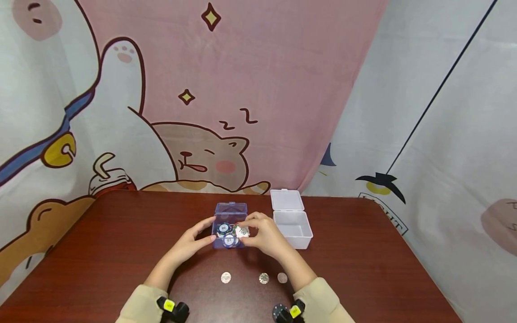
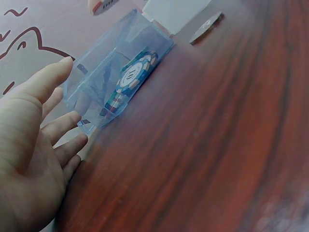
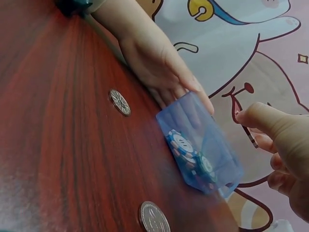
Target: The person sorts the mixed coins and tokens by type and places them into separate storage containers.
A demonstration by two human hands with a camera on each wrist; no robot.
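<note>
A translucent blue plastic box (image 1: 231,208) sits on the table with its lid raised. Several poker chips (image 1: 229,241) in blue, white and dark colours lie inside it. My left hand (image 1: 189,244) is at the box's left side, fingers spread and extended, fingertips right at its wall. With thumb and fingers, my right hand (image 1: 264,231) pinches a whitish poker chip (image 1: 242,231) marked 100, over the box's right part in the head view. In the right wrist view, the pinched chip (image 3: 252,137) appears edge-on above the box.
An open white plastic box (image 1: 300,243) stands just right of the blue one, its lid tipped back. Nearer me on the brown table (image 1: 121,251) lie a silvery coin (image 1: 225,277) and two more coins (image 1: 264,278) farther right. A cartoon-print curtain (image 1: 282,89) hangs behind.
</note>
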